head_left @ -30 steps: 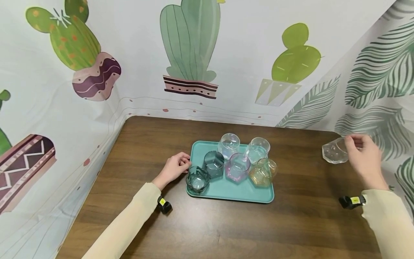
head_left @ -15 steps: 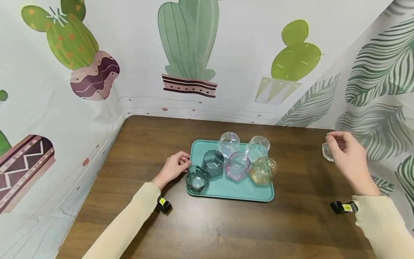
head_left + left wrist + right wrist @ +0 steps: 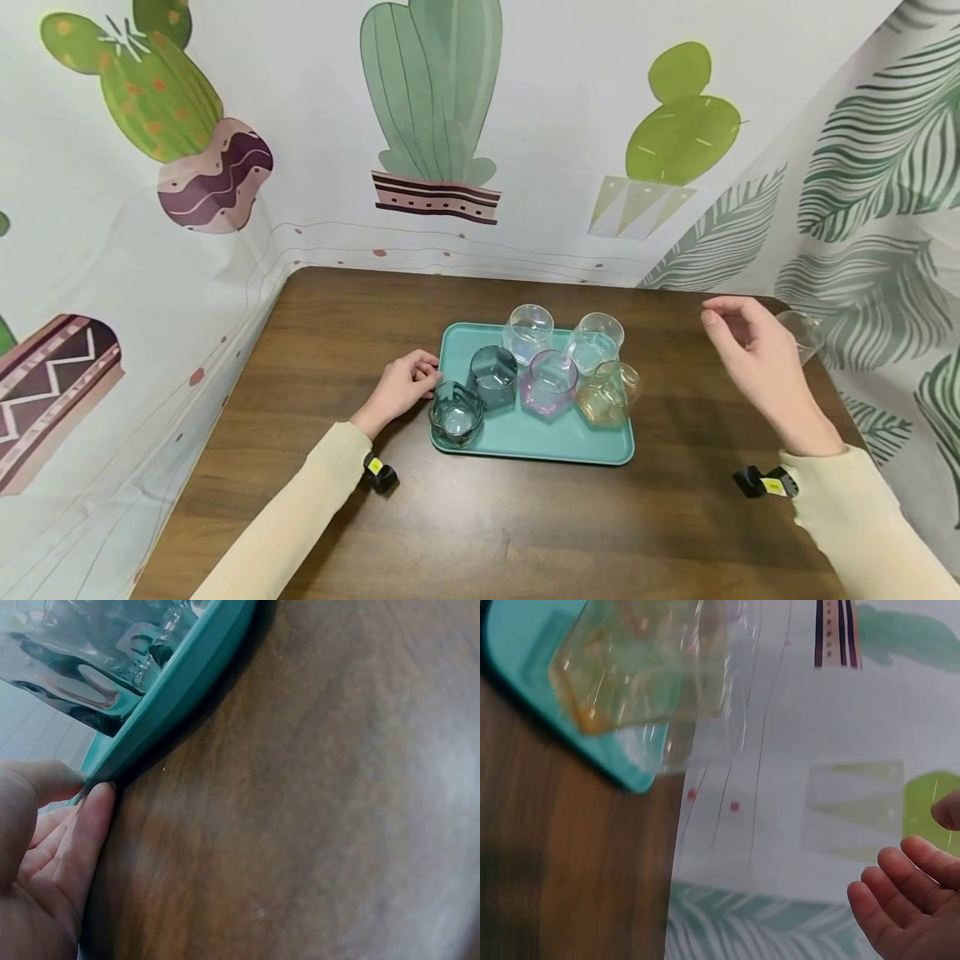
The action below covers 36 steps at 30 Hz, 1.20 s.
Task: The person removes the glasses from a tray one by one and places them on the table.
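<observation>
My left hand (image 3: 397, 387) pinches the left rim of a teal tray (image 3: 540, 440); in the left wrist view its thumb and fingers meet at the tray edge (image 3: 176, 712). On the tray stand a wavy smoky glass (image 3: 457, 417), a dark grey glass (image 3: 493, 379), a pink-tinted glass (image 3: 550, 387), an amber glass mug (image 3: 603, 400) and two clear glasses (image 3: 528, 333), (image 3: 598, 340) at the back. My right hand (image 3: 765, 367) hovers right of the tray, fingers loosely bent, holding nothing. Partly hidden behind it is another clear glass (image 3: 804, 335).
A brown wooden table (image 3: 495, 533) carries everything. White cloth printed with cacti (image 3: 315, 167) and leaves borders the back, left and right. The lone clear glass is near the table's far right corner.
My right hand has let go of the clear glass at the far right and moved left, away from it. My left hand stays at the tray's rim.
</observation>
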### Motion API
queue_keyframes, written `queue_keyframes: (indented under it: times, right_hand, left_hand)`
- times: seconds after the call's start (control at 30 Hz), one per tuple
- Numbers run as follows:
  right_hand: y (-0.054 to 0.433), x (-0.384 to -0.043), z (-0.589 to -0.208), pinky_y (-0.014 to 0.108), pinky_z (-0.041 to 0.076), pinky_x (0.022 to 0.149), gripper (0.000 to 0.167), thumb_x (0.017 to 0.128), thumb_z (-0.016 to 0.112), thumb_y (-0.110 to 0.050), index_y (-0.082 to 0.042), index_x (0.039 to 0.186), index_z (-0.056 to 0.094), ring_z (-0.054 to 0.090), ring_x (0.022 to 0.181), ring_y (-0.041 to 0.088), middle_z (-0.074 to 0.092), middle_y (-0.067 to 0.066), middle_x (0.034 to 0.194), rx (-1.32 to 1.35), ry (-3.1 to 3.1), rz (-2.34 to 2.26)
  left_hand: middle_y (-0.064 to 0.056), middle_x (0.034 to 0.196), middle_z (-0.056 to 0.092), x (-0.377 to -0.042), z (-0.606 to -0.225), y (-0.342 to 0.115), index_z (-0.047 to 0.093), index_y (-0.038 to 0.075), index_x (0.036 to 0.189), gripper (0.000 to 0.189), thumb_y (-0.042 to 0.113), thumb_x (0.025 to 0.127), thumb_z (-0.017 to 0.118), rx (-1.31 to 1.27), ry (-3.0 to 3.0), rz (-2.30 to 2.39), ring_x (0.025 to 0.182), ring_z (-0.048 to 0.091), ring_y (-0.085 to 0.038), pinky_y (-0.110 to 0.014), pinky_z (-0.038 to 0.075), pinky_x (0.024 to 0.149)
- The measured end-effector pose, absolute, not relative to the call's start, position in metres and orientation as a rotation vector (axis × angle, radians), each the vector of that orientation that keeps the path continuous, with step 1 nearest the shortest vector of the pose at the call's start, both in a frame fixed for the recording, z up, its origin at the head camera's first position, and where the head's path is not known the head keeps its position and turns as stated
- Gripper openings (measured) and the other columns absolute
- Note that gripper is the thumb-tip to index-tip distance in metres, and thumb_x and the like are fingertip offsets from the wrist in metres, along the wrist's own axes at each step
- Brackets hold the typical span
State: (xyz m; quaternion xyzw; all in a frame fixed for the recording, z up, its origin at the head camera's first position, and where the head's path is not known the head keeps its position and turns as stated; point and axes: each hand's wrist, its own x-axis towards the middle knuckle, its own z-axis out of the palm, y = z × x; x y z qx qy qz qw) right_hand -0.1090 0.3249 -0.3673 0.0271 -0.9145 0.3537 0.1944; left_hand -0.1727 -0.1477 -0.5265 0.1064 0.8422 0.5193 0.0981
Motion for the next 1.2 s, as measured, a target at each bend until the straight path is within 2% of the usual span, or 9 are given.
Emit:
queue_keyframes:
  times: [0.2,0.57,0.73,0.83,1.03,1.13,1.2]
  right_hand:
    - [0.300,-0.112,-0.365,0.004,0.043,0.077,0.025,0.104,0.064,-0.019,-0.003,0.123,0.068,0.059,0.089,-0.013,0.061,-0.027,0.104,0.178,-2.549,1.058]
    - [0.266,-0.120,-0.362,0.006,0.044,0.078,0.026,0.104,0.064,-0.018,-0.005,0.125,0.068,0.060,0.091,-0.011,0.069,0.005,0.109,0.265,-2.561,1.122]
    - [0.252,-0.123,-0.361,0.005,0.045,0.081,0.026,0.104,0.064,-0.017,-0.005,0.127,0.067,0.061,0.095,-0.009,0.070,0.009,0.113,0.316,-2.575,1.167]
    - [0.245,-0.127,-0.363,0.006,0.046,0.081,0.026,0.104,0.064,-0.017,-0.005,0.127,0.067,0.063,0.098,-0.002,0.070,0.008,0.115,0.343,-2.592,1.179]
    - [0.231,-0.139,-0.368,0.010,0.048,0.079,0.029,0.104,0.064,-0.020,-0.007,0.130,0.065,0.069,0.102,0.024,0.069,0.012,0.120,0.391,-2.642,1.198]
    - [0.225,-0.144,-0.371,0.020,0.053,0.085,0.034,0.103,0.065,-0.022,-0.005,0.133,0.062,0.069,0.105,0.029,0.067,0.015,0.125,0.421,-2.678,1.202]
    - [0.220,-0.148,-0.373,0.031,0.057,0.091,0.037,0.103,0.067,-0.022,-0.005,0.135,0.061,0.068,0.108,0.030,0.066,0.014,0.128,0.438,-2.701,1.212]
  left_hand:
    - [-0.011,0.094,0.070,-0.172,-0.527,-0.147,0.066,-0.004,0.116,0.021,0.006,0.097,0.070,0.316,2.498,1.533,0.072,0.065,-0.012,-0.028,0.063,0.064]
    - [-0.012,0.094,0.070,-0.172,-0.524,-0.146,0.065,-0.004,0.117,0.022,0.005,0.098,0.070,0.303,2.496,1.525,0.072,0.065,-0.013,-0.028,0.064,0.065]
    - [-0.012,0.096,0.070,-0.172,-0.524,-0.147,0.065,-0.005,0.117,0.022,0.005,0.098,0.069,0.311,2.496,1.519,0.072,0.066,-0.013,-0.027,0.063,0.065]
    - [-0.012,0.095,0.070,-0.173,-0.525,-0.147,0.065,-0.004,0.117,0.022,0.005,0.098,0.069,0.313,2.500,1.516,0.072,0.066,-0.013,-0.027,0.063,0.065]
    - [-0.012,0.095,0.071,-0.173,-0.525,-0.147,0.065,-0.004,0.117,0.022,0.005,0.098,0.069,0.309,2.507,1.514,0.071,0.066,-0.012,-0.027,0.063,0.065]
    - [-0.012,0.095,0.071,-0.173,-0.525,-0.147,0.065,-0.004,0.117,0.022,0.006,0.098,0.069,0.306,2.506,1.514,0.071,0.067,-0.012,-0.027,0.063,0.065]
    - [-0.012,0.096,0.071,-0.172,-0.525,-0.147,0.065,-0.004,0.117,0.022,0.006,0.098,0.069,0.302,2.504,1.512,0.071,0.066,-0.012,-0.027,0.063,0.065]
